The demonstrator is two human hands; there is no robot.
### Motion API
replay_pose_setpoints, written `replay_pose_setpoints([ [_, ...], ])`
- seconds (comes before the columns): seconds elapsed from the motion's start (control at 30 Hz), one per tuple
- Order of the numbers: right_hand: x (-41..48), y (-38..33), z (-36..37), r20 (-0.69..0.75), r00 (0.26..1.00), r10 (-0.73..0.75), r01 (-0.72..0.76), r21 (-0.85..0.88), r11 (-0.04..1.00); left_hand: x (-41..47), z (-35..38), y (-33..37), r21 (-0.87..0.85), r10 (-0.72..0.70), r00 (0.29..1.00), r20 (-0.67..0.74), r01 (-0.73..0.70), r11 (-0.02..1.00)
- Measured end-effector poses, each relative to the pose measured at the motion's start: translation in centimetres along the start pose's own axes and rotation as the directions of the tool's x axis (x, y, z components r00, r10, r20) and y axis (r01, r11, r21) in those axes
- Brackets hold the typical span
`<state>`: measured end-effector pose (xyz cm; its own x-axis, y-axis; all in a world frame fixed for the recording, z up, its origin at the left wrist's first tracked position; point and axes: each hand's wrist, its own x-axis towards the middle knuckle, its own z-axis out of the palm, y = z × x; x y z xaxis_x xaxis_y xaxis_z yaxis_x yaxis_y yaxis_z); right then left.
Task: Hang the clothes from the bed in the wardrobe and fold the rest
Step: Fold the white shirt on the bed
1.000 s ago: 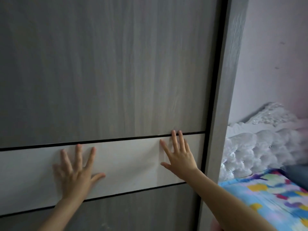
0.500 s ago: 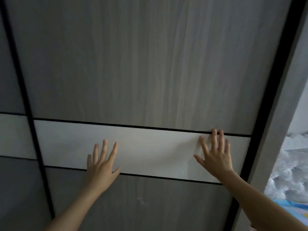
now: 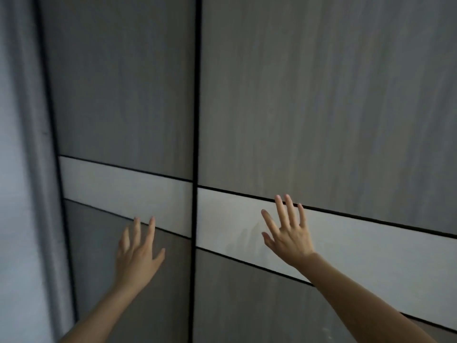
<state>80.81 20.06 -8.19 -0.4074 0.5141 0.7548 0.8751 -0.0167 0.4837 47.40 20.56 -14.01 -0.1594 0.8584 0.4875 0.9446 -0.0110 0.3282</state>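
Note:
Grey wood-grain sliding wardrobe doors fill the view, each crossed by a white band. My right hand (image 3: 288, 231) lies flat with spread fingers on the white band of the right door (image 3: 321, 107). My left hand (image 3: 138, 253) is spread in front of the left door (image 3: 118, 95), just below its white band; whether it touches is unclear. A black vertical seam (image 3: 196, 120) divides the two doors. No clothes and no bed are in view; the wardrobe interior is hidden.
A grey wardrobe side frame (image 3: 37, 169) runs down the left, with a pale wall (image 3: 12, 194) beyond it.
The view has swung left: the bed and right frame have left the picture and the left door and side frame came in. My hands and the right door moved leftward, and my left hand slid off that door.

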Motion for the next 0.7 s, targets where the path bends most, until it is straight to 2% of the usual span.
replay_pose_setpoints([
  [0.17, 7.6, -12.6, -0.1, -0.073, 0.985, -0.156, 0.166, 0.148, 0.975, -1.4, -3.9, -13.1, 0.097, -0.228, 0.972, -0.058, 0.233, 0.968],
  [0.37, 13.2, -22.9, -0.2, -0.089, 0.944, -0.317, 0.329, 0.268, 0.906, -4.8, -5.7, -21.9, 0.08, -0.41, 0.906, -0.109, 0.419, 0.904],
  [0.53, 17.9, -31.1, 1.2, -0.13, 0.917, -0.376, 0.397, 0.383, 0.834, -5.1, -6.8, -28.2, 0.164, -0.48, 0.863, -0.158, 0.503, 0.849],
  [0.7, 24.0, -38.6, 4.4, -0.189, 0.897, -0.401, 0.443, 0.423, 0.791, -1.5, -6.6, -32.5, 0.265, -0.404, 0.902, -0.152, 0.431, 0.863],
])
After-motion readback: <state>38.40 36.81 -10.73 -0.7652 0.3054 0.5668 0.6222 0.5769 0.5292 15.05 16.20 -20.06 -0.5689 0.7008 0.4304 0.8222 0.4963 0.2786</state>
